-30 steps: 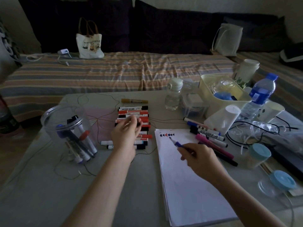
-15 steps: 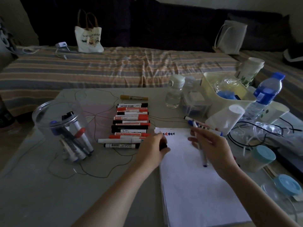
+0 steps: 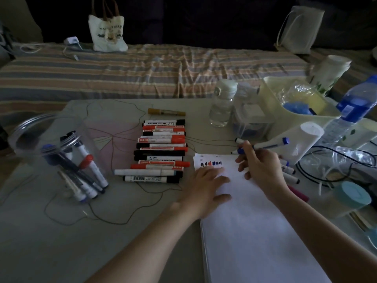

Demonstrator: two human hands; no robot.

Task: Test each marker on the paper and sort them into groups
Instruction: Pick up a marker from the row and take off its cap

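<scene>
On the grey table (image 3: 61, 231), a white paper pad (image 3: 255, 231) lies at the right with small red and blue test marks (image 3: 210, 164) near its top edge. Left hand (image 3: 206, 186) rests flat on the pad, fingers straight. Right hand (image 3: 263, 168) pinches a blue-capped marker (image 3: 269, 144) above the pad's top right corner. A sorted row of red and black markers (image 3: 161, 150) sits left of the pad; a clear jar (image 3: 51, 152) of markers stands further left. Bottles and a bin (image 3: 285, 103) crowd the right side. A striped bed (image 3: 142, 72) lies beyond the far edge. Bare tabletop shows at near left.
</scene>
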